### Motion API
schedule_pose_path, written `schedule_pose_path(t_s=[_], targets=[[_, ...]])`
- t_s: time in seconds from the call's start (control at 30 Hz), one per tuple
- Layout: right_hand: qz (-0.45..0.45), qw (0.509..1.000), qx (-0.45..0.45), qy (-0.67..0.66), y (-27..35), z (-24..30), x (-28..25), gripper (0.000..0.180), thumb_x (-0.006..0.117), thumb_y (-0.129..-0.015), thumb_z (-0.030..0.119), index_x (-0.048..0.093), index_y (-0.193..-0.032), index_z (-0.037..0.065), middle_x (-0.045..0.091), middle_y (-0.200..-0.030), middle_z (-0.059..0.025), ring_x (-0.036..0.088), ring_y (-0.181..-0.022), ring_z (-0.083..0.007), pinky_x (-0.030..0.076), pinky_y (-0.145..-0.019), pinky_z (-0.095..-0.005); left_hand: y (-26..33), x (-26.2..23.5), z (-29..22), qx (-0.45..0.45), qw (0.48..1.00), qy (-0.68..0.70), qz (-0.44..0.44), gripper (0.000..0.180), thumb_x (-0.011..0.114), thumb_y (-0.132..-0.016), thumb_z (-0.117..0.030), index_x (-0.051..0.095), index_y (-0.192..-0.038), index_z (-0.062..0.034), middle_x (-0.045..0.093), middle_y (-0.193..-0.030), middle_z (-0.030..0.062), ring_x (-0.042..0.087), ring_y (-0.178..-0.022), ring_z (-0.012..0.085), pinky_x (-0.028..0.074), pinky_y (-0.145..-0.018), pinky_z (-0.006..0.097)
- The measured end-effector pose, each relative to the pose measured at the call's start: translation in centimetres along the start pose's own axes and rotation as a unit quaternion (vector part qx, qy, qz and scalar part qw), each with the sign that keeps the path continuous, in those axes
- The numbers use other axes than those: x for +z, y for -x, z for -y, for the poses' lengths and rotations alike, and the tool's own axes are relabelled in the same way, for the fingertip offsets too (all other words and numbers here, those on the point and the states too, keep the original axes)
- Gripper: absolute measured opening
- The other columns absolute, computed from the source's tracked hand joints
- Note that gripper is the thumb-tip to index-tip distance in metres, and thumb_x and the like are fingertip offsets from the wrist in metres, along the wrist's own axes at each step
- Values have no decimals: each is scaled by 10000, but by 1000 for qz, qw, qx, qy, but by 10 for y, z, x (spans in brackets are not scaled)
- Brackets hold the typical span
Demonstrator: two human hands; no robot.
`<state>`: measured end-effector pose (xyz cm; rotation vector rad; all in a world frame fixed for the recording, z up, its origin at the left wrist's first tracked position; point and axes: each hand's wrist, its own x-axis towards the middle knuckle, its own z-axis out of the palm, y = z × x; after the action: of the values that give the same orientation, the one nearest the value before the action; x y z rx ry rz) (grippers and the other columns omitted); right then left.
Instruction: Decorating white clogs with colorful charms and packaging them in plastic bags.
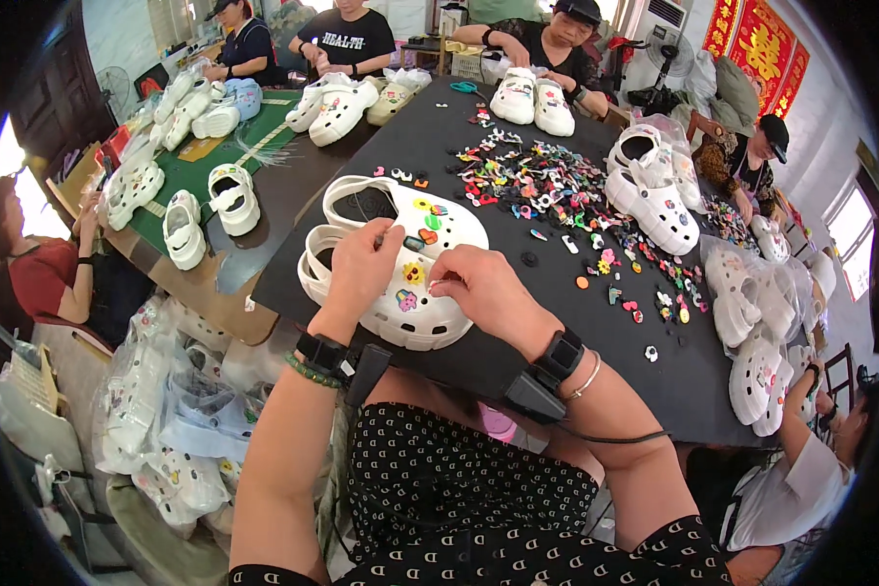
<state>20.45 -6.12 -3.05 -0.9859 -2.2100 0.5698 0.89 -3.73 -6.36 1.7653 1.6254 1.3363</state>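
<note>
Two white clogs lie side by side at the table's near left edge. The nearer clog [420, 322] carries a yellow flower charm [413, 272] and a pink-purple charm [406, 301]. On the farther clog [464, 230] sit several colourful charms, among them a green one [433, 224]. My left hand [363, 262] is closed over the nearer clog's opening, thumb and forefinger pinched together. My right hand [488, 295] curls in from the right, its fingertips bent together just beside the yellow flower. What either hand pinches, if anything, is hidden by the fingers.
A heap of small colourful charms [532, 181] spreads across the black table [527, 361]. Bagged white clogs [752, 313] line its right edge; another decorated pair [532, 103] stands at the far side. Several co-workers sit around. Bagged clogs [137, 410] are piled at lower left.
</note>
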Motion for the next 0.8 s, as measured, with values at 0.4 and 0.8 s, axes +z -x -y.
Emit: schedule_pose_path(t_s=[0.4,0.8], targets=[[78,995,40,51,-31,-6,-12,157,777,-727,116,652,-797,52,642,-752,-94,644,-741,-230,498,-674,-339,-2,1,0,-9,1000,8,3,321,604,-921,-302,668,-1075,-28,628,-723,81,566,-641,154,448,-619,307],[97,987,-58,118,-28,-15,-2,128,750,-733,106,662,-807,51,644,-766,-96,620,-830,-296,496,-753,-389,0,0,1,-18,1000,3,15,311,607,-913,-290,670,-1048,-17,646,-738,120,597,-662,210,465,-640,333]])
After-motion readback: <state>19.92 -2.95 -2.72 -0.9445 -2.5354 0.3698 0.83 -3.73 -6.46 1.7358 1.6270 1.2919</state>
